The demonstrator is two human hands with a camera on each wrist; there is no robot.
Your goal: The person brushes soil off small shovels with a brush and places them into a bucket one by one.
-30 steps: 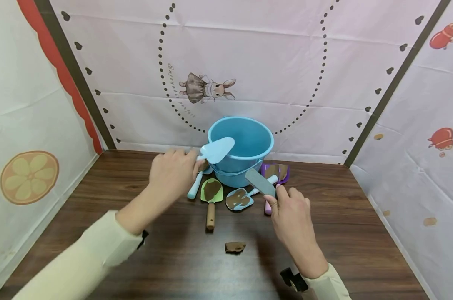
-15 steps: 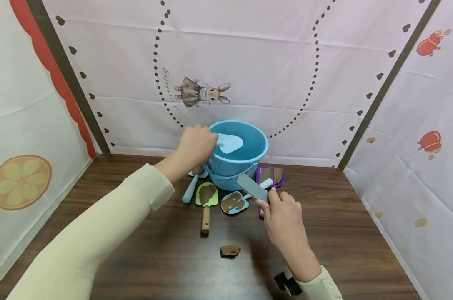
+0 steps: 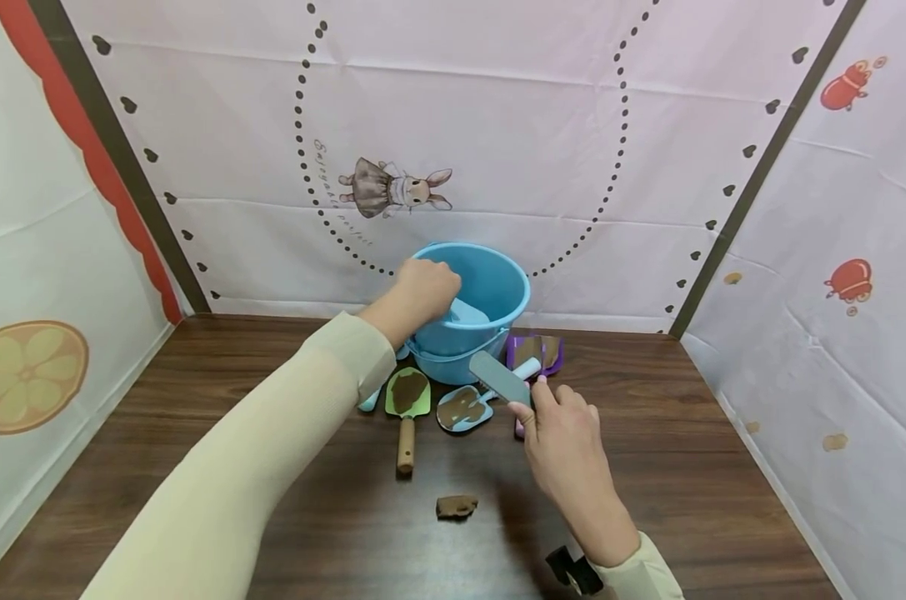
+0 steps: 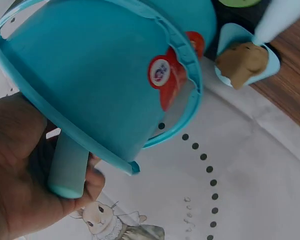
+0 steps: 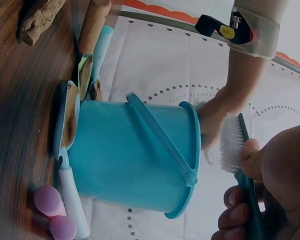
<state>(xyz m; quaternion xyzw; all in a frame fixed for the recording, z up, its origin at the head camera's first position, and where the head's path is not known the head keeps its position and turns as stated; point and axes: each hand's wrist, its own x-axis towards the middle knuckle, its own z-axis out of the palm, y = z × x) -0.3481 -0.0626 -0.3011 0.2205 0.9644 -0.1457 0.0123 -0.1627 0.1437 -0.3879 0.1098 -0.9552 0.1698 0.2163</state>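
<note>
My left hand (image 3: 426,290) is at the near-left rim of a blue bucket (image 3: 453,337), gripping a light blue toy shovel (image 3: 468,313). Its blade sits inside the bucket's mouth. From the left wrist, the shovel's pale handle (image 4: 69,167) shows in the curled fingers, outside the rim; the blade is hidden there. My right hand (image 3: 568,442) grips a scrub brush (image 3: 500,377) in front of the bucket. Seen from the right wrist, the brush (image 5: 232,145) has white bristles, which face the bucket without touching it.
Around the bucket's base lie a green trowel (image 3: 407,396) with a wooden handle, a blue shovel (image 3: 460,408) and a purple shovel (image 3: 558,358), all bearing brown matter. Nearer me is a brown lump (image 3: 456,507). A printed cloth wall (image 3: 535,108) stands behind.
My left hand has moved right and forward to the bucket's rim, carrying the light blue shovel, whose blade has gone down into the mouth. The right hand keeps holding the brush, nearly still.
</note>
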